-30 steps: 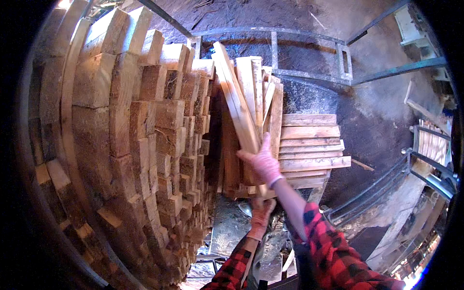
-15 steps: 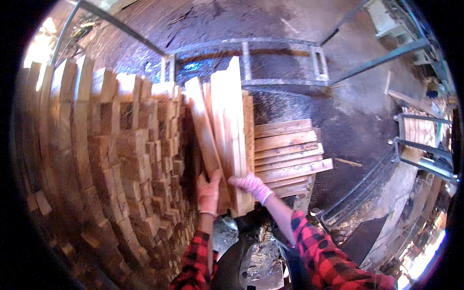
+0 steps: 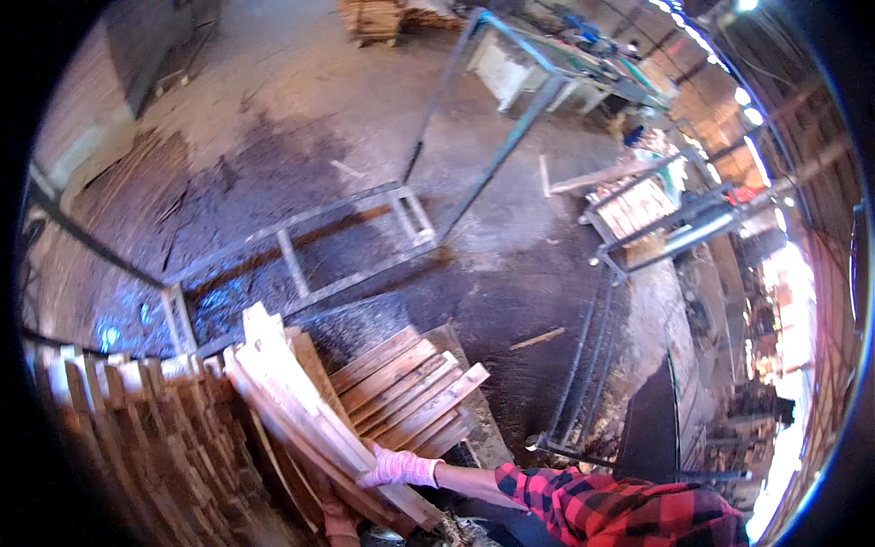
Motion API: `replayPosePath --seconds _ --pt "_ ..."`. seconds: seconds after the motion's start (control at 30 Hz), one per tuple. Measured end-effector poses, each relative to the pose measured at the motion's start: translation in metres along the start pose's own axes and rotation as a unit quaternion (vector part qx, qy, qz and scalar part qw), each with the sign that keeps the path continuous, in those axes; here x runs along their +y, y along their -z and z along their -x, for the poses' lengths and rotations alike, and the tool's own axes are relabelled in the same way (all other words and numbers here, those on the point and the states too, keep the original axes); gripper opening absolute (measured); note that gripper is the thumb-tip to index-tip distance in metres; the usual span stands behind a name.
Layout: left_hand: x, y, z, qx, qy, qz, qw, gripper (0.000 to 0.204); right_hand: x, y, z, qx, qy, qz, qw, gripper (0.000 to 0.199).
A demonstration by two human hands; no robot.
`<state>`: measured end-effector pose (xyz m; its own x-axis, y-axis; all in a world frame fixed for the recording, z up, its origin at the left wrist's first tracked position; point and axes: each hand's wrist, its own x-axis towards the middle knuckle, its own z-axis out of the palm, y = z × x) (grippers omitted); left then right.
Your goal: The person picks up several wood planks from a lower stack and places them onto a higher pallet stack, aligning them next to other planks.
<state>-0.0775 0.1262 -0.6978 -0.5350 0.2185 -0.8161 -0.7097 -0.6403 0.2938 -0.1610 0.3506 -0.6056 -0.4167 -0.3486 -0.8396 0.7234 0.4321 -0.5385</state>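
A bundle of long, pale wooden boards [image 3: 296,387] slants across the lower left, standing close together. My right hand [image 3: 401,468], in a pink glove, is closed over the right edge of the bundle near its lower end. In shadow at the bottom, my left hand [image 3: 340,521], also gloved, is against the left side of the same boards; its fingers are partly hidden. Right of the bundle lies a layer of shorter boards [image 3: 415,392], side by side.
A large stack of wooden pieces [image 3: 155,447] fills the lower left. Beyond the boards, a metal frame [image 3: 296,264] with upright posts rests on the dark, wet floor [image 3: 246,191]. A metal cart [image 3: 638,214] holding wood stands at right, with rails [image 3: 583,365] nearer me.
The view has swung to the right, so the stacks and boards sit lower left. The board that leaned apart now lies closer to the bundle. Both hands remain at the boards.
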Motion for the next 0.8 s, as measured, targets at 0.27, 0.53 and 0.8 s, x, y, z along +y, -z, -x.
replayPosePath --seconds 0.27,0.53,0.8 --pt "-0.008 -0.078 0.146 0.030 0.075 0.006 0.997 0.082 0.044 -0.031 0.085 0.005 0.111 -0.155 0.982 0.106" --pt "0.047 -0.187 0.259 0.098 0.181 -0.173 0.963 0.071 -0.018 -0.044 0.261 -0.051 -0.048 -0.474 0.878 0.080" --pt "0.029 -0.187 0.139 0.054 0.192 -0.138 0.970 0.070 0.006 0.013 0.151 0.101 -0.125 -0.482 0.861 0.063"
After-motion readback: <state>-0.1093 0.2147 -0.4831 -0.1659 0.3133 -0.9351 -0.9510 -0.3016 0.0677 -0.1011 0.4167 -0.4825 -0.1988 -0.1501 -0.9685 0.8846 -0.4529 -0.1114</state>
